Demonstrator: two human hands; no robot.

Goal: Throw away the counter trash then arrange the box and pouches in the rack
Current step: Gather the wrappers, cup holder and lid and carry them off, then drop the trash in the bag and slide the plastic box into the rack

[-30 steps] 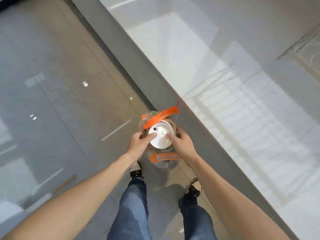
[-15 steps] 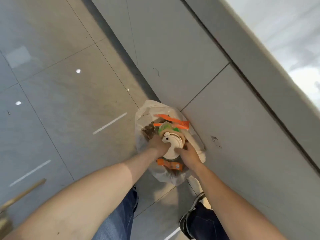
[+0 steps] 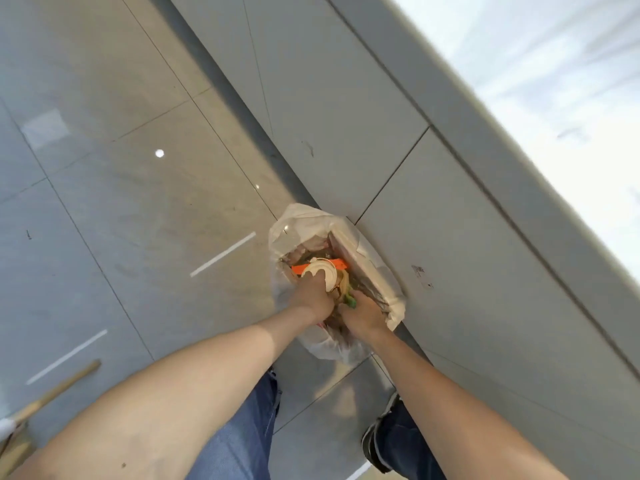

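The cup (image 3: 320, 271) has sunk into the bin bag (image 3: 391, 299) beside the cabinet (image 3: 346, 116), both hands' fingers gripping trash.

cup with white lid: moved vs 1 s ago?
Yes. The cup, gripped by both hands, went from counter-edge height down into the trash bag on the floor by the cabinet base.

Glossy grey floor tiles (image 3: 131, 209) lay below me, catching white streaks and dots of reflected light. A wooden handle (image 3: 59, 389) slanted across the lower left corner. Grey cabinet panels (image 3: 346, 133) rose beside the floor, dark seams between them, with a few small scuff marks. I wore blue jeans (image 3: 239, 441) and a dark shoe (image 3: 377, 445) with a pale sole.
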